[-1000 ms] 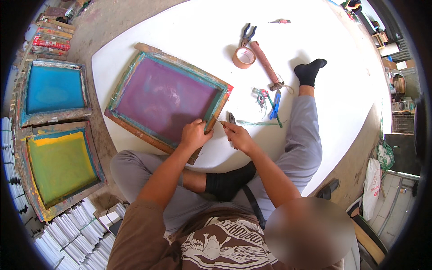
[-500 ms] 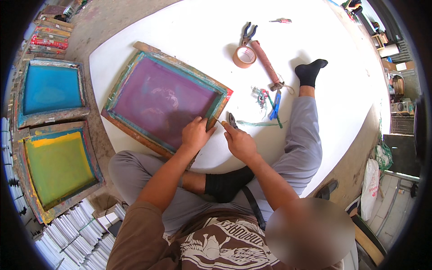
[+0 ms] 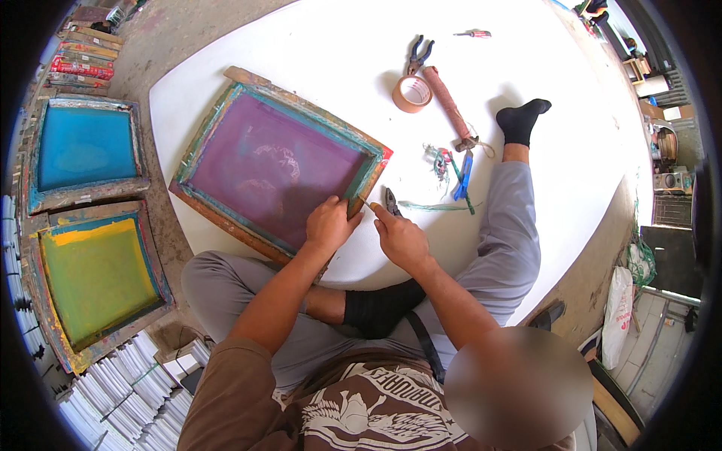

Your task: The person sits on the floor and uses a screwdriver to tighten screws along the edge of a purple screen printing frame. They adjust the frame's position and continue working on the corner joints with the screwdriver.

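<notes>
The person sat cross-legged on a white sheet (image 3: 331, 52) spread over a bare concrete floor (image 3: 150, 45). Far to the left of the fingers lay a blue screen frame (image 3: 84, 150) and, nearer the body, a yellow-green screen frame (image 3: 98, 278), with stacks of white paper (image 3: 128, 391) below them.

The purple screen frame (image 3: 274, 173), wooden-edged and rimmed with teal tape, lay flat on the sheet just left of both hands. The left hand (image 3: 327, 224) rested on its near right corner, fingers curled down onto the wood (pressing rather than gripping, as far as could be seen). The right hand (image 3: 398, 237) sat just beside it, fingers pinched on a thin stick-like tool (image 3: 366, 204) whose tip met the frame's corner.

Just beyond the right fingertips lay small dark pliers (image 3: 392, 201), then peeled teal tape strips (image 3: 432, 204) and a blue-handled cutter (image 3: 463, 173). Farther off were a brown tape roll (image 3: 412, 93), a reddish rolled handle (image 3: 447, 105), larger pliers (image 3: 418, 54) and a small screwdriver (image 3: 472, 34).
</notes>
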### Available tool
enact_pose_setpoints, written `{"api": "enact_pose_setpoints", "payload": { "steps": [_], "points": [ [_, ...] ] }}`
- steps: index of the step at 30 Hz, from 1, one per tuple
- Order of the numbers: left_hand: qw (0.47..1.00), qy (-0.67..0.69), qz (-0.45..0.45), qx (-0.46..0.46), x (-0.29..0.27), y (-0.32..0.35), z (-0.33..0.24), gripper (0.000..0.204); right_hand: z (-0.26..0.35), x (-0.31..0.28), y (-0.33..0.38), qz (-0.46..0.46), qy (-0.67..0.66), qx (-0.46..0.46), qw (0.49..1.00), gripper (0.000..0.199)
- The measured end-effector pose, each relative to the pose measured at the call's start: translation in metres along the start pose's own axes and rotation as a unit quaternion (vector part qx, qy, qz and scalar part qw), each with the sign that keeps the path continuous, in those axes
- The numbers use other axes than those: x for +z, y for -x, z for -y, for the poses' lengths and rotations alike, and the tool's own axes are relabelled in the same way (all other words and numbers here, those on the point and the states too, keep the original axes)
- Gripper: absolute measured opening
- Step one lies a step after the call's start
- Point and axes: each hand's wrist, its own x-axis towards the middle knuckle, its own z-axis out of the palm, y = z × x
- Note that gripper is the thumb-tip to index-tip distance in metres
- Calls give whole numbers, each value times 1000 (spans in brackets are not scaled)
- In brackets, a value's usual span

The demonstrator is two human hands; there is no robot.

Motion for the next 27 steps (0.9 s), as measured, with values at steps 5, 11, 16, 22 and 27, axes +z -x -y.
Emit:
{"api": "enact_pose_setpoints", "payload": {
  "steps": [5, 11, 16, 22, 27],
  "points": [
    [999, 15, -27, 30, 6, 2, 4, 38, 21, -20, 0, 52, 28, 18, 998, 43],
    [996, 30, -40, 72, 13, -1, 10, 27, 37, -11, -5, 50, 83, 23, 995, 41],
    [992, 37, -60, 102, 25, -4, 18, 25, 19, -6, -19, 85, 28, 1, 996, 45],
    [993, 40, -62, 94, 19, -1, 13, 25, 18, -3, -11, 64, 11, 15, 998, 44],
    [994, 38, -54, 92, 21, -3, 19, 27, -2, 12, -10, 35, -82, -20, 996, 42]
  ]
}}
